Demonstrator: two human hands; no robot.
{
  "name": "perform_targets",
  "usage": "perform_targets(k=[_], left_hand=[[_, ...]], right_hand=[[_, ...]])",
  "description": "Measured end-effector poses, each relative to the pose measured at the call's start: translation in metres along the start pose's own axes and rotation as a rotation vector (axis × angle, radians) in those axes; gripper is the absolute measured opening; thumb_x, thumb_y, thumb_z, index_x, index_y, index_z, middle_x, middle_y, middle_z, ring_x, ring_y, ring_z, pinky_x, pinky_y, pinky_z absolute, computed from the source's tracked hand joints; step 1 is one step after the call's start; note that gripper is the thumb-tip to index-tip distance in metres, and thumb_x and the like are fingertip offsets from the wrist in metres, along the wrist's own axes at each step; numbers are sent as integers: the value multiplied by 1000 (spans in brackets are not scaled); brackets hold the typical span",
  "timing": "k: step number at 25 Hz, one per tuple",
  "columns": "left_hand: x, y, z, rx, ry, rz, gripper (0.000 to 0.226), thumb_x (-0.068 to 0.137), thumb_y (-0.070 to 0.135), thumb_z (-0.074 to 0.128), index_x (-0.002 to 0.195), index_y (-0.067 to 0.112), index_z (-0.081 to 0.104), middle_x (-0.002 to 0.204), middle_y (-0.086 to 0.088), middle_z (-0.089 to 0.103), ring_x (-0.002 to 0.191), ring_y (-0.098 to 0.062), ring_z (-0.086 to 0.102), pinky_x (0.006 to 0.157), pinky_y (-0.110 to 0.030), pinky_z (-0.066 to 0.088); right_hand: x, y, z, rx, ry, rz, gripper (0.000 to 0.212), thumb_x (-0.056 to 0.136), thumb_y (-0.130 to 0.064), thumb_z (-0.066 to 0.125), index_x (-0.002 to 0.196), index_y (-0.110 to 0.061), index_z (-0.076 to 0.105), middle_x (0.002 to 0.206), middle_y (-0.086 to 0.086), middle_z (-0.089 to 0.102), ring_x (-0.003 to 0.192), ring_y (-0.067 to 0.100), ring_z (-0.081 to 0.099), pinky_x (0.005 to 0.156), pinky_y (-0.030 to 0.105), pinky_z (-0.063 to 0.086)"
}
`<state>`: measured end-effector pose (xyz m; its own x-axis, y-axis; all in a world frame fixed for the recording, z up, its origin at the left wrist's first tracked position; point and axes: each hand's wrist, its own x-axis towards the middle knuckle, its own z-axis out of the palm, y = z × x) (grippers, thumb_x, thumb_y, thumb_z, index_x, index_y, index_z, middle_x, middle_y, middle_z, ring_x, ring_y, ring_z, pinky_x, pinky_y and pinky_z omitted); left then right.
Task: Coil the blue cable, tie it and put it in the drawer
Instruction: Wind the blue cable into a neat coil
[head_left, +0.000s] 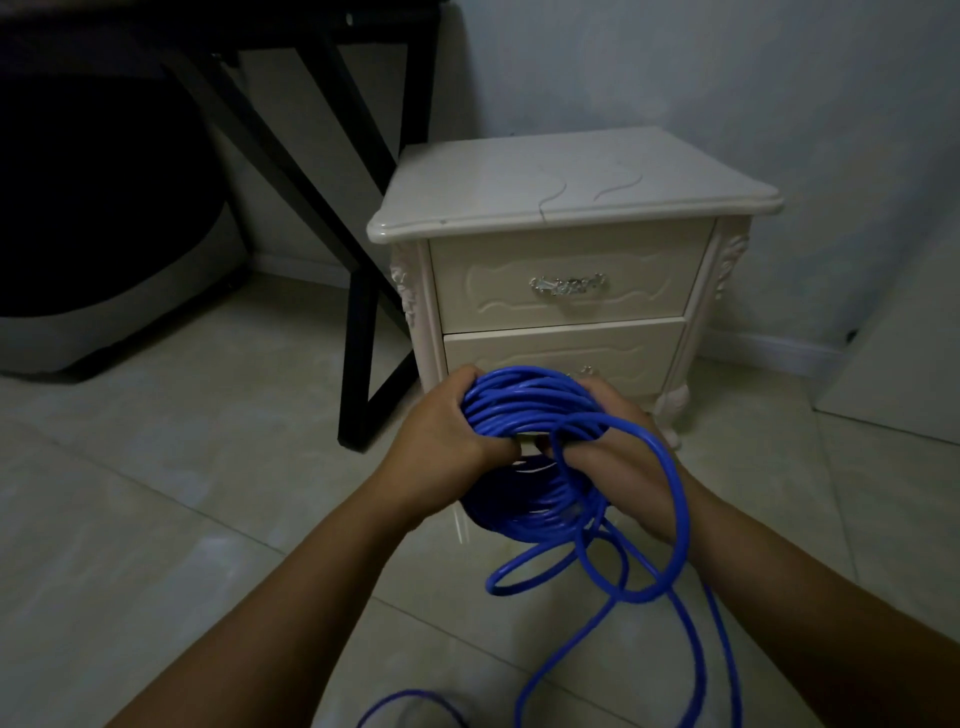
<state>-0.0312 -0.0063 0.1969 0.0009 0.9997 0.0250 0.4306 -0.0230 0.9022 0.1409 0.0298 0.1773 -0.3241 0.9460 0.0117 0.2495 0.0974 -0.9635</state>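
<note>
Beige tile floor (156, 493), pale wall (727, 78), black table frame (357, 364), dim light

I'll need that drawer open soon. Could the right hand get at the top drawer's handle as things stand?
Probably not yet: the right hand grips the blue cable coil, as does the left hand, and a loose loop drapes across it. Nothing blocks the top drawer handle itself.

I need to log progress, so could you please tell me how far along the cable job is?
Most of the blue cable is already wound into a coil, gripped by the left hand and right hand. Loose loops trail to the floor, yet to wind. No tie shows; both drawers are shut.
</note>
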Motion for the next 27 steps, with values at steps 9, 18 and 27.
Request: perform_targets(k=[9, 18, 27], left_hand=[[-43, 24, 45, 272, -236, 471, 58, 76, 38, 77, 126, 35, 48, 125, 15, 44, 118, -7, 45, 97, -30, 44], [-28, 4, 47, -115, -194, 77, 20, 98, 22, 51, 89, 13, 66, 108, 6, 65, 100, -6, 63, 87, -38, 56], [-7, -24, 11, -1049, 109, -815, 27, 103, 21, 36, 102, 7, 59, 95, -19, 74, 79, -28, 73, 67, -41, 61]], right_hand=[[30, 8, -13, -17, 352, 59, 25, 73, 2, 64, 88, -13, 52, 71, 0, 54, 62, 14, 53, 60, 28, 44], [33, 16, -20, 151, 532, 191, 32, 76, -4, 68, 105, -12, 57, 86, 6, 61, 72, 22, 61, 57, 30, 48], [33, 5, -39, 651, 583, 175, 16, 78, 4, 60, 87, -8, 55, 66, 3, 50, 54, 15, 53, 51, 29, 46]])
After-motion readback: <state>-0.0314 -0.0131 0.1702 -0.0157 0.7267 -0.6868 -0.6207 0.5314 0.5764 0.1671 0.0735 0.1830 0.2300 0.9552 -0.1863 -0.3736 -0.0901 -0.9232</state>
